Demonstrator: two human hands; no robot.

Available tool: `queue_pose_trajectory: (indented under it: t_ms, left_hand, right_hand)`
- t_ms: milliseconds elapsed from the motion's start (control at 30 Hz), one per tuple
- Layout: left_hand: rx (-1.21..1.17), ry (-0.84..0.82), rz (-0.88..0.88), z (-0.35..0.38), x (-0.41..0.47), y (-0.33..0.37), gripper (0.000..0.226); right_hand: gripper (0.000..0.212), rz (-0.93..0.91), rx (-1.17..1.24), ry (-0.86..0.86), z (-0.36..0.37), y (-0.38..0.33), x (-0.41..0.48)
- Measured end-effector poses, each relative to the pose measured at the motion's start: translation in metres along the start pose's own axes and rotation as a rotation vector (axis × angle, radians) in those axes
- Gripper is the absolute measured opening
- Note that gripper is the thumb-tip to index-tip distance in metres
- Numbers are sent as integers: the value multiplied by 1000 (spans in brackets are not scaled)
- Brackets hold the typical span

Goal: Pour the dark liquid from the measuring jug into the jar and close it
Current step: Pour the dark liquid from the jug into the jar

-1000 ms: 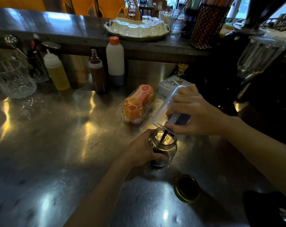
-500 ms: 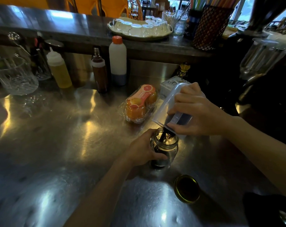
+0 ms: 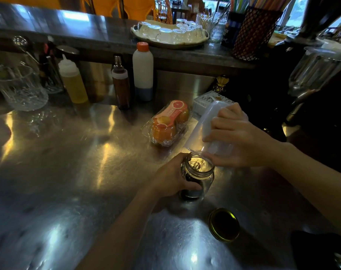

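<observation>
Clear jug [image 3: 206, 125] is tipped by the right hand [image 3: 237, 137] over the jar [image 3: 197, 174], gripped by the left hand [image 3: 171, 178]; pouring looks nearly done. Next, the lid [image 3: 224, 224] must be fetched.

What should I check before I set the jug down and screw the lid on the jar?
1. Measuring jug drained: ok, tipped over the jar mouth in the right hand, no dark liquid visible inside.
2. Jar steadied: ok, left hand grips it upright on the counter.
3. Dark liquid in jar: ok, sits in the lower part, well below the rim.
4. Lid within reach: ok, lying loose on the counter near the jar.
5. Jar threads free of drips: cannot tell.
</observation>
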State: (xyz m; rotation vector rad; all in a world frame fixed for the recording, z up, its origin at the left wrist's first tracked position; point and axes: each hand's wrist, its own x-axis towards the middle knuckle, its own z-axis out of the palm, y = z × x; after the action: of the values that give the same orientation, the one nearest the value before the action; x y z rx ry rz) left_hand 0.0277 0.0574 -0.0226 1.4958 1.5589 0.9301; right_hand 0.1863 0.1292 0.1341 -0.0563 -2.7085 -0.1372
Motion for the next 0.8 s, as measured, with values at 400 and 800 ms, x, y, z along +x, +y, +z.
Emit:
queue_pose_trajectory:
  t_ms: [400, 800]
  left_hand:
    - [-68, -19, -4, 0, -3, 3, 89]
    - [8, -25, 0, -1, -4, -2, 85]
  right_hand:
    - [25, -25, 3, 25, 2, -5, -4]
    - [24, -95, -8, 43, 1, -13, -11]
